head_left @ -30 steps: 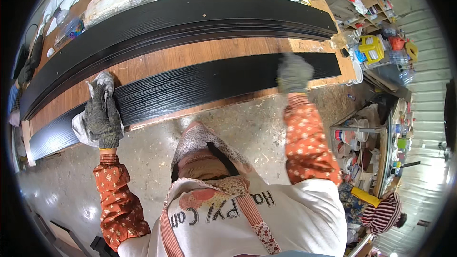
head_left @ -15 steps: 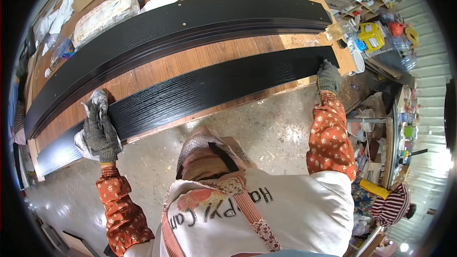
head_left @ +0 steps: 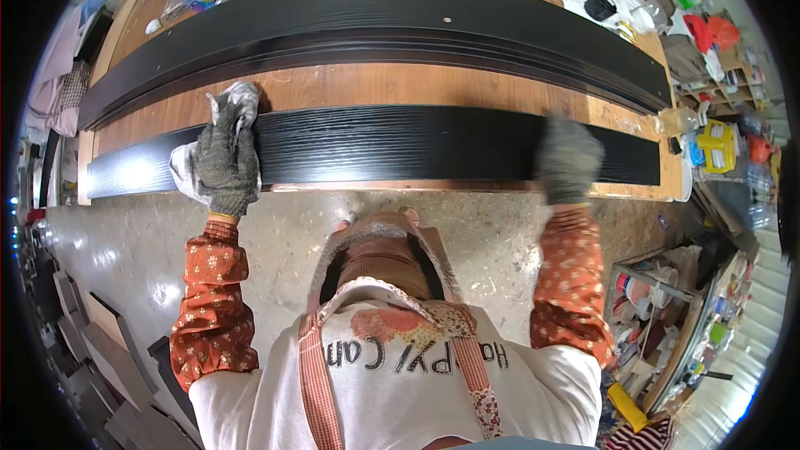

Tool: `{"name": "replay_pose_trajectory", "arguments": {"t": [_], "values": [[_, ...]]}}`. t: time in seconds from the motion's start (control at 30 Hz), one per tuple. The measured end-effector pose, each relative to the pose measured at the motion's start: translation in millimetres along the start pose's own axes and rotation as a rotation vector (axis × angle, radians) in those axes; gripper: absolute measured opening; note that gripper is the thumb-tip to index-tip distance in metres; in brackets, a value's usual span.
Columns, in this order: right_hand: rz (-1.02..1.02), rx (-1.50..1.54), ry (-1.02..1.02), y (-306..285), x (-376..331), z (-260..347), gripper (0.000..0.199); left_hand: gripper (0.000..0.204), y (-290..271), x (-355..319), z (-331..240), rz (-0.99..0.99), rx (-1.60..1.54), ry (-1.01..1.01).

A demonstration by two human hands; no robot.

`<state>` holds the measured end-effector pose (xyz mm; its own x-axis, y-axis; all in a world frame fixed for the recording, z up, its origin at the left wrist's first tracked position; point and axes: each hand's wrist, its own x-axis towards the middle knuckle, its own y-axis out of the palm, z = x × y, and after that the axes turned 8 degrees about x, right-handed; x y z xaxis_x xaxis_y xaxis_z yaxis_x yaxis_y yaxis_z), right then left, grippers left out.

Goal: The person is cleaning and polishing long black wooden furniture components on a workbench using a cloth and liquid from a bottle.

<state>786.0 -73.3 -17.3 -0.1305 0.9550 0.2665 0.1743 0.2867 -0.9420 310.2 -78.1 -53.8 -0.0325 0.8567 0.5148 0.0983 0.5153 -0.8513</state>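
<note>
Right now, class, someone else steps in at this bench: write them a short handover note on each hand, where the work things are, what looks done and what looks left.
Left hand: gloved, pressing a white cloth onto the near black board, toward its left part.
Right hand: gloved, blurred, resting on the same board's near edge toward its right end; whether it grips cannot be told.
The board lies lengthwise on the wooden workbench, with a second, longer black moulded board behind it.
Done: cannot be judged; no difference shows along the surface.
Left: probably the stretch between the hands and beyond.
</note>
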Motion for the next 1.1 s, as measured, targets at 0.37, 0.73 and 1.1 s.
{"name": "replay_pose_trajectory", "arguments": {"t": [0.37,0.73,1.1], "values": [[-0.302,0.281,-0.067,3,4,282,0.010,0.038,-17,0,19,-0.108,-0.517,0.151],[0.150,-0.084,0.635,-59,17,254,0.027,0.050,-66,-5,330,0.023,-0.178,0.137],[0.107,0.353,0.006,-100,38,496,0.013,0.063,-57,-4,342,0.279,0.028,-0.005]]}}
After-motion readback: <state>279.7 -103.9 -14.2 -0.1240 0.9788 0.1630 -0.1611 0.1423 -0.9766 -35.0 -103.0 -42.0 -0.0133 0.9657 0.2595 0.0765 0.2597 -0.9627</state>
